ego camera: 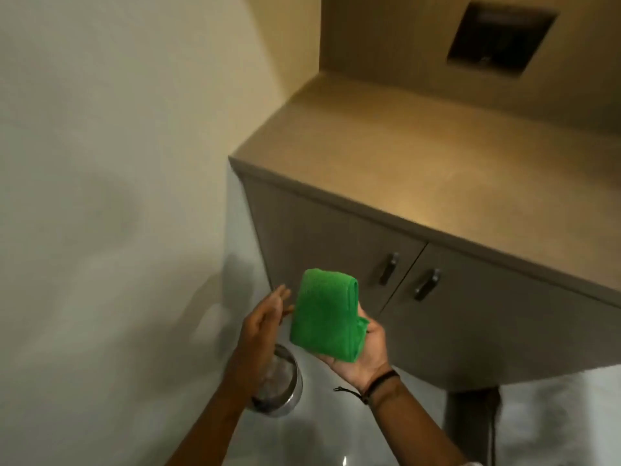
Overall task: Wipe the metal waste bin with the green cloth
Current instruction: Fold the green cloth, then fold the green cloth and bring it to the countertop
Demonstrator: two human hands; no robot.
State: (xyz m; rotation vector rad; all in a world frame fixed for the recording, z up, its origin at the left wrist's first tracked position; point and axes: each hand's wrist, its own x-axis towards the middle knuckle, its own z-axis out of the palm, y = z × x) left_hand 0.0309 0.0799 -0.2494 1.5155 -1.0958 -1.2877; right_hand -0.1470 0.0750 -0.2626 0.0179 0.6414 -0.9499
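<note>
A folded green cloth (324, 314) lies across the upturned palm of my right hand (361, 353), with the thumb at the cloth's right edge. Just left of the cloth, my left hand (265, 317) is held flat with its fingers straight and apart, its fingertips close to the cloth's left edge. Below both hands, a round shiny metal waste bin (284, 386) stands on the floor near the wall. My left forearm covers part of it.
A beige counter (437, 156) with two cabinet doors and metal handles (389, 269) fills the right side. A pale wall (100, 196) closes the left. A dark recessed opening (500, 38) sits in the wall above the counter. Glossy grey floor (336, 425) lies below.
</note>
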